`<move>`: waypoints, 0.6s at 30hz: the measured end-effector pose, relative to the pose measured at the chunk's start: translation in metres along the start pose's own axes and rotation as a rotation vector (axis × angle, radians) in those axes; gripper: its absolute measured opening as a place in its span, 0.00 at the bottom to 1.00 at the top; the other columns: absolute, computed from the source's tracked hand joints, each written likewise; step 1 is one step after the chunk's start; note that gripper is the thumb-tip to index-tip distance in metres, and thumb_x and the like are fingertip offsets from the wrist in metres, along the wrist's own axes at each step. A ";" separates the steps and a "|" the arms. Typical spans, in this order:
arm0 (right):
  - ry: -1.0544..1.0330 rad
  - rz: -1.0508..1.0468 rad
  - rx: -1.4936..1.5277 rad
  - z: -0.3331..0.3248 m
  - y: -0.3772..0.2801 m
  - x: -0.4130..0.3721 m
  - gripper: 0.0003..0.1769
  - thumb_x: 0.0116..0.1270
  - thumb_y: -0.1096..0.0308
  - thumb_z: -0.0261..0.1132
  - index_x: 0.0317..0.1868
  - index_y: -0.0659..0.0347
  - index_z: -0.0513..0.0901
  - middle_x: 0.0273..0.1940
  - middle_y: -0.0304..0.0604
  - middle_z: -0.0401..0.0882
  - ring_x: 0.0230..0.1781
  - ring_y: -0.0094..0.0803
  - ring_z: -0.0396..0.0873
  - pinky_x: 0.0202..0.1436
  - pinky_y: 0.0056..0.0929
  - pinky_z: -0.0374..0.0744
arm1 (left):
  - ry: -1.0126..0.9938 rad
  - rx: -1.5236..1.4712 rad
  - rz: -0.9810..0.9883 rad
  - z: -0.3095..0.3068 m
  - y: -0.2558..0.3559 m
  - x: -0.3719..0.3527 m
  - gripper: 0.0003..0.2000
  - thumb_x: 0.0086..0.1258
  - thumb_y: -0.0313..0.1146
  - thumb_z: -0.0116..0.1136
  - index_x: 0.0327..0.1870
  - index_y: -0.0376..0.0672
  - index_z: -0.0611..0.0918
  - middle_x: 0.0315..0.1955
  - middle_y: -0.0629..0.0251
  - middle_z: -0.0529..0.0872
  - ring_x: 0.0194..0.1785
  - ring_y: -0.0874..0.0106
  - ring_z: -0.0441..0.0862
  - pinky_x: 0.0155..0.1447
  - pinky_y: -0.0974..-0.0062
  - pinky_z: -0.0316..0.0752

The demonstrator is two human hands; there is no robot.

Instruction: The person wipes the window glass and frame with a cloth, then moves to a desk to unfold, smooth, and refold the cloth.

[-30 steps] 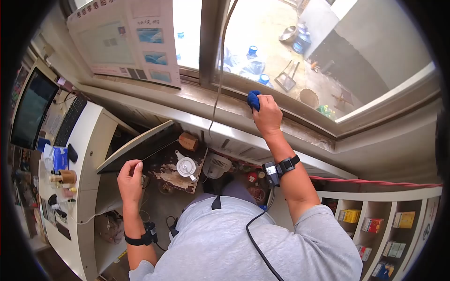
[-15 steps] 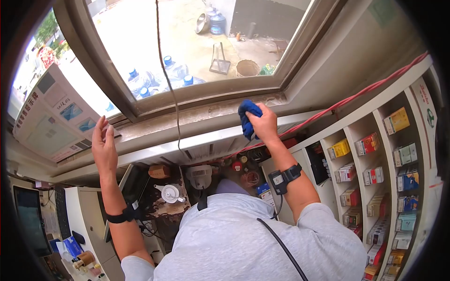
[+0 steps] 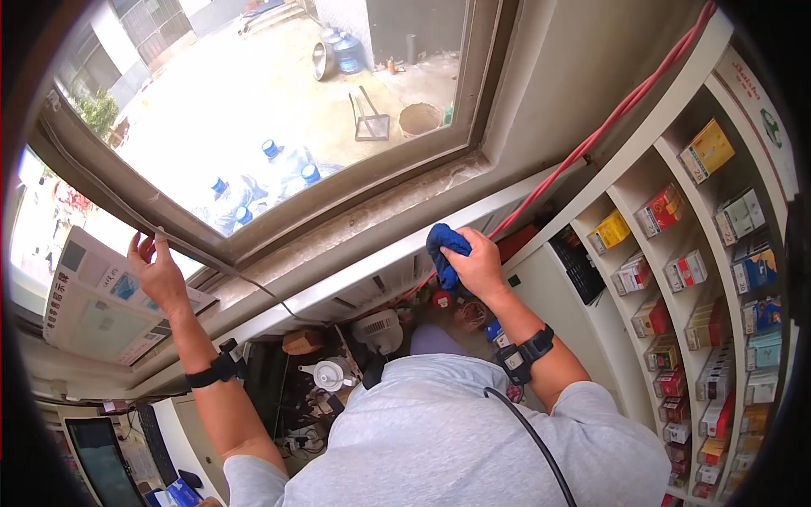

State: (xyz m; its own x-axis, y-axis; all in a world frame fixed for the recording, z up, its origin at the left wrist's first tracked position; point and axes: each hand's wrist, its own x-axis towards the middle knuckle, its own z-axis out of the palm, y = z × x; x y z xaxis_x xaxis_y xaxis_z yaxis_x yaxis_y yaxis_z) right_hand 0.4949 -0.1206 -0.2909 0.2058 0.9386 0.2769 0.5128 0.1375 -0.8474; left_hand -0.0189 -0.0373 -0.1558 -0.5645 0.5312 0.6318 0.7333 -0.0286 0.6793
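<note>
My left hand point(image 3: 160, 275) is raised at the left window frame, thumb and fingers pinched on a thin dark cord point(image 3: 269, 291). From there the cord runs down to the right, across the sill. A printed sign sheet point(image 3: 101, 300) with several coloured panels stands just behind and left of this hand. My right hand point(image 3: 481, 266) grips a bunched blue cloth point(image 3: 446, 253), held in front of the white ledge below the window sill. Part of the cloth is hidden by my fingers.
A sliding window point(image 3: 338, 198) faces a yard with water jugs. Twisted pink cables point(image 3: 591, 139) slant up at right, before shelves of small boxes point(image 3: 663, 211). Below are a white teapot point(image 3: 329, 374) and a small fan point(image 3: 378, 332); a monitor point(image 3: 97, 456) stands lower left.
My left hand has gone from open to holding the cord, pulling it leftward from its hanging position. My right hand with the cloth has lowered away from the sill. The view has turned.
</note>
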 end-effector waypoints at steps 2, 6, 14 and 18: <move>0.010 -0.014 0.000 -0.002 0.001 0.000 0.14 0.63 0.68 0.77 0.46 0.65 0.87 0.42 0.53 0.87 0.43 0.50 0.87 0.49 0.41 0.83 | 0.017 0.049 -0.006 0.004 0.004 -0.001 0.25 0.77 0.47 0.69 0.65 0.37 0.82 0.51 0.61 0.90 0.55 0.69 0.87 0.61 0.68 0.80; 0.000 -0.038 -0.001 0.004 0.003 -0.002 0.14 0.62 0.69 0.77 0.47 0.65 0.87 0.42 0.53 0.87 0.42 0.50 0.87 0.49 0.41 0.83 | 0.068 0.131 0.040 0.020 0.020 -0.002 0.24 0.73 0.47 0.71 0.58 0.36 0.84 0.46 0.61 0.90 0.50 0.67 0.87 0.57 0.68 0.80; -0.060 -0.053 0.049 0.014 -0.011 0.012 0.13 0.63 0.75 0.77 0.47 0.66 0.88 0.38 0.48 0.87 0.37 0.36 0.86 0.45 0.33 0.82 | 0.191 0.107 0.017 -0.007 -0.009 0.020 0.18 0.64 0.40 0.75 0.47 0.37 0.85 0.37 0.65 0.87 0.40 0.69 0.84 0.48 0.67 0.80; -0.125 -0.031 0.064 0.020 -0.011 0.014 0.12 0.65 0.75 0.76 0.48 0.66 0.87 0.40 0.47 0.87 0.38 0.36 0.86 0.47 0.32 0.82 | 0.152 0.158 0.073 0.016 0.027 0.002 0.19 0.64 0.42 0.72 0.48 0.37 0.84 0.35 0.62 0.85 0.39 0.64 0.83 0.49 0.63 0.79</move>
State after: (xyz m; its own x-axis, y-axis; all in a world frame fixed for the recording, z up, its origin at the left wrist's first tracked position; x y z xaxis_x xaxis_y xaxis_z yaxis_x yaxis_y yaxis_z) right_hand 0.4757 -0.1031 -0.2869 0.0827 0.9651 0.2484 0.4619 0.1837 -0.8677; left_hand 0.0058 -0.0232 -0.1418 -0.5498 0.3984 0.7341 0.8176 0.0769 0.5706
